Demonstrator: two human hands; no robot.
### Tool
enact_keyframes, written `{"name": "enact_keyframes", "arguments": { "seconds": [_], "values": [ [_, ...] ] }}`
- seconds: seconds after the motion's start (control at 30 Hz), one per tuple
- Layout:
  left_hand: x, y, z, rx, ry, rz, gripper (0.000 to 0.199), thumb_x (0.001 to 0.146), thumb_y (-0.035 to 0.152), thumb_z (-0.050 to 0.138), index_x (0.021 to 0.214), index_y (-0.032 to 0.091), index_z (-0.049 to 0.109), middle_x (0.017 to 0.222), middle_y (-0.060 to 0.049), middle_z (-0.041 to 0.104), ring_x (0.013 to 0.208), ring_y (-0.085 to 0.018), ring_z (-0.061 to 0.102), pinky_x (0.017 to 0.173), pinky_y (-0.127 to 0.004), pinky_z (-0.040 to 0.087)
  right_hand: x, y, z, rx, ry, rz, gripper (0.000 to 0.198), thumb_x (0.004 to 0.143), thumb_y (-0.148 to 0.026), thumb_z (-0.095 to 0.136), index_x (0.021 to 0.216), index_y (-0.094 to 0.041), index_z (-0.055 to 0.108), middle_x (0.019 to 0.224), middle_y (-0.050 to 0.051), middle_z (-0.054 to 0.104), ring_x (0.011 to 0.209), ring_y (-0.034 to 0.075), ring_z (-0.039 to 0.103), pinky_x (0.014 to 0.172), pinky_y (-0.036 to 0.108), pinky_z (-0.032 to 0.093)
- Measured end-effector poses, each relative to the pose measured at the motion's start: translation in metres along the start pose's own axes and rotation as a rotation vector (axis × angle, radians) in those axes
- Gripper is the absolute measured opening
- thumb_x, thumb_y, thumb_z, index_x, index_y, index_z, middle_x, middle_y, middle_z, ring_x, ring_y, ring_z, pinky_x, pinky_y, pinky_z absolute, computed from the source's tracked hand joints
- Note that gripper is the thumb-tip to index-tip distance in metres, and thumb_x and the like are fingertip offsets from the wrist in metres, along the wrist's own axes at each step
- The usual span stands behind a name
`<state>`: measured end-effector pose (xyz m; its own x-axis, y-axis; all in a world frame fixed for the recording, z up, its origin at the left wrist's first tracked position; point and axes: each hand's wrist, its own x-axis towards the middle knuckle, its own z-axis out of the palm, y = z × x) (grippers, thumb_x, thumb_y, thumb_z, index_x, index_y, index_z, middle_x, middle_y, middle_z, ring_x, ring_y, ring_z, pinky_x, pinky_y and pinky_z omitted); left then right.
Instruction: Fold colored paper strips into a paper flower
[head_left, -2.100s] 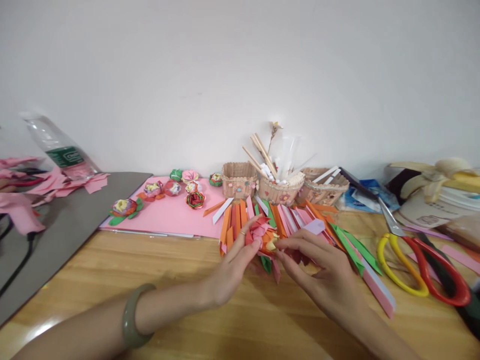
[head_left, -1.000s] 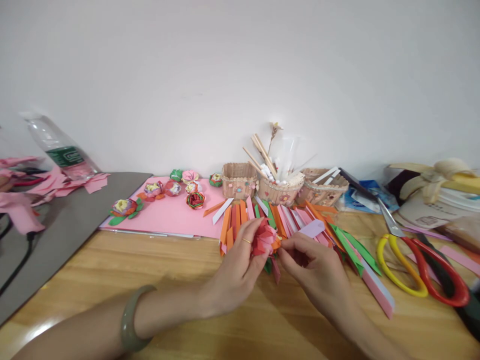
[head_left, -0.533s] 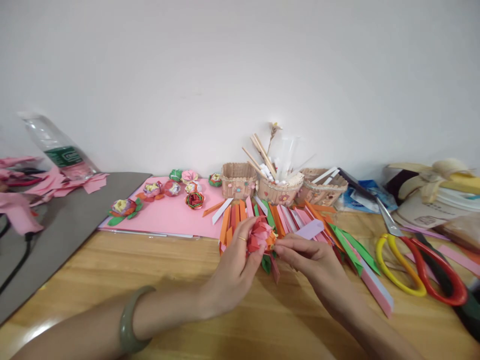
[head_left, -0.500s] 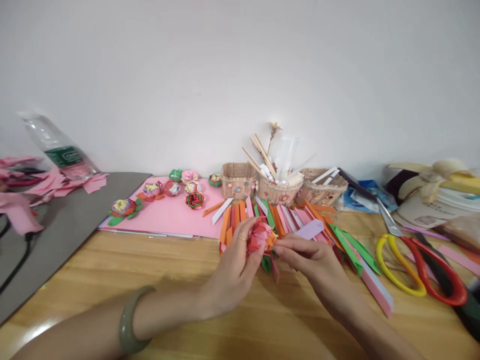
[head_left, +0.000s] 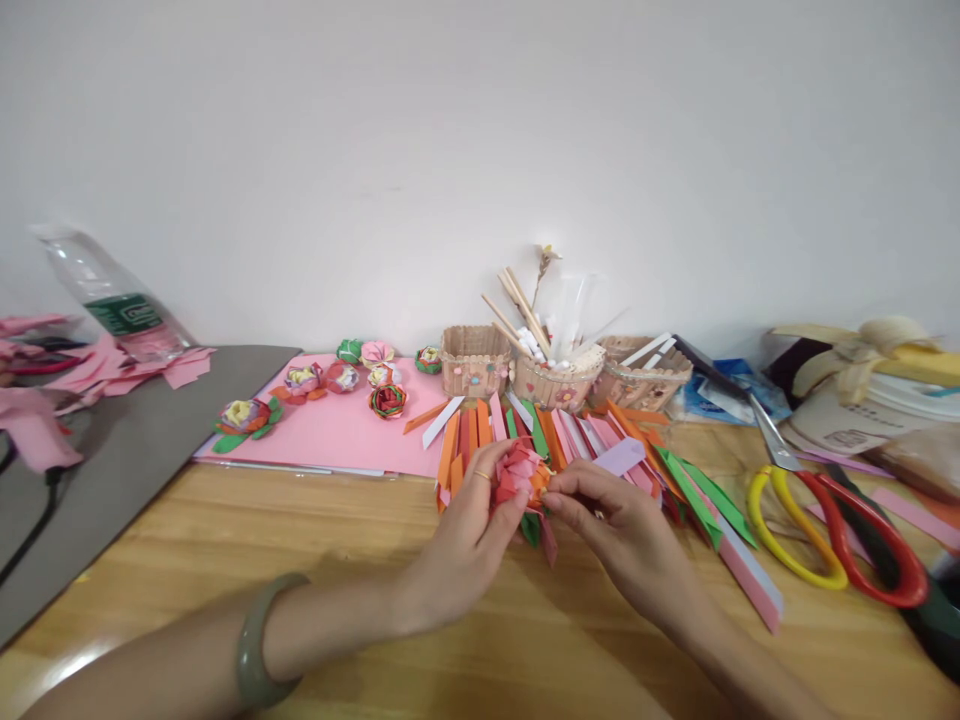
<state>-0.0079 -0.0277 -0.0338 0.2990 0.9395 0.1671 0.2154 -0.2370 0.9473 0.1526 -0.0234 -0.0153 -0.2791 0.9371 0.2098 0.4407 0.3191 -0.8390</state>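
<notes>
My left hand (head_left: 472,520) is closed around a pink and orange paper flower (head_left: 520,472), held just above the wooden table. From the right, the thumb and fingertips of my right hand (head_left: 600,505) pinch at the orange edge of the same flower, where a small pale yellow bit shows; the exact grip is partly hidden. Behind both hands lies a spread of folded paper strips (head_left: 574,435) in orange, pink, green, white and lilac. Several finished paper flowers (head_left: 388,401) rest on a pink paper sheet (head_left: 322,440) to the left.
Three small decorated baskets (head_left: 477,362) stand along the wall, the middle one holding sticks. Scissors (head_left: 799,525) with yellow and red handles lie at right, near a pale hat (head_left: 840,425). At left are a grey mat (head_left: 150,470), a pink glue gun (head_left: 37,430) and a plastic bottle (head_left: 120,300).
My right fingers have shifted slightly at the flower's edge, and more of the pale yellow bit shows. The left hand keeps its hold; the whole view has moved a little.
</notes>
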Motion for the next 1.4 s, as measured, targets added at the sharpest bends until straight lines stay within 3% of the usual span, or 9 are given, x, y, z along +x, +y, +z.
{"name": "enact_keyframes", "arguments": {
  "seconds": [0.13,0.43,0.8,0.9,1.07,1.4],
  "values": [
    [0.0009,0.0021,0.0001,-0.017,0.004,-0.027,0.040,0.089,0.038,0.034,0.126,0.021,0.032,0.136,-0.008,0.035,0.126,-0.020,0.031,0.105,-0.037,0.027,-0.0001,0.0024,-0.0011,-0.044,-0.006,-0.041,0.023,0.086,-0.025,0.046,0.066,-0.018,0.056,0.067,0.000,0.053,0.064,0.013,0.051,0.060,0.024,0.039],
    [0.0003,-0.0007,0.0007,-0.004,-0.007,0.033,0.038,0.090,0.035,0.034,0.125,0.023,0.032,0.132,-0.007,0.039,0.122,-0.018,0.036,0.105,-0.035,0.027,-0.0005,0.0044,-0.0009,-0.001,0.020,0.009,0.021,0.080,-0.031,0.054,0.064,-0.019,0.061,0.061,0.000,0.058,0.060,0.014,0.053,0.058,0.025,0.040],
    [0.0013,-0.0011,-0.0007,0.052,-0.037,0.136,0.038,0.089,0.031,0.036,0.127,0.023,0.031,0.133,-0.008,0.036,0.124,-0.018,0.031,0.104,-0.037,0.027,0.0008,-0.0041,-0.0023,0.195,-0.044,0.187,0.027,0.073,-0.041,0.060,0.058,-0.019,0.056,0.053,-0.001,0.056,0.055,0.014,0.052,0.054,0.025,0.040],
    [0.0021,-0.0026,-0.0008,0.064,-0.038,0.173,0.039,0.089,0.031,0.036,0.127,0.023,0.030,0.134,-0.007,0.034,0.126,-0.017,0.028,0.106,-0.036,0.024,0.0002,-0.0036,-0.0029,0.176,-0.028,0.152,0.030,0.074,-0.043,0.059,0.056,-0.019,0.056,0.054,-0.001,0.055,0.056,0.014,0.051,0.054,0.025,0.039],
    [0.0025,-0.0041,-0.0002,0.043,-0.010,0.113,0.039,0.089,0.033,0.036,0.127,0.024,0.030,0.133,-0.007,0.036,0.121,-0.018,0.035,0.103,-0.035,0.030,-0.0010,0.0000,-0.0027,0.097,0.020,0.019,0.029,0.080,-0.035,0.055,0.058,-0.018,0.064,0.061,0.000,0.051,0.061,0.013,0.050,0.059,0.026,0.039],
    [0.0006,-0.0004,-0.0013,0.016,-0.005,0.103,0.041,0.087,0.034,0.039,0.127,0.024,0.033,0.135,-0.008,0.036,0.125,-0.022,0.032,0.104,-0.040,0.026,0.0019,-0.0010,-0.0040,0.127,0.028,0.114,0.022,0.074,-0.035,0.060,0.061,-0.018,0.064,0.059,0.000,0.055,0.059,0.014,0.051,0.057,0.026,0.039]
  ]
}}
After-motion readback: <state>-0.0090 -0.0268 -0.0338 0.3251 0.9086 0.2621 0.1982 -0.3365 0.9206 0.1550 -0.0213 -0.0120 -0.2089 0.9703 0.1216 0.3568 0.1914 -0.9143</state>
